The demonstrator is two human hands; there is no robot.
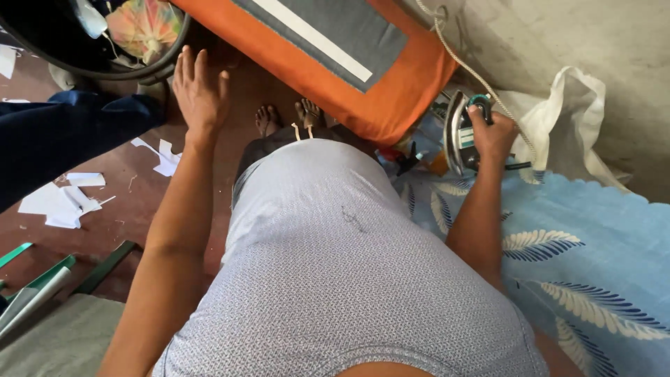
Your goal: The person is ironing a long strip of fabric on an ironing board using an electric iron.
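My right hand (493, 132) grips the handle of an electric iron (458, 132) that stands on its heel, soleplate facing left, at the edge of a light blue cloth with a feather pattern (593, 244). A pale braided cord (464, 63) runs up from the iron. My left hand (199, 87) is stretched out in the air, palm down, fingers apart, holding nothing, near a dark blue cloth (70, 132). An orange cushion with a grey and white panel (328, 49) lies ahead. My feet (286, 119) stand on the brown floor.
A black tub (84, 63) holding colourful fabric sits at the top left. White paper scraps (63, 202) are scattered on the brown floor. A white cloth (569, 112) lies against the concrete wall on the right. Green-edged material (35, 286) lies at the lower left.
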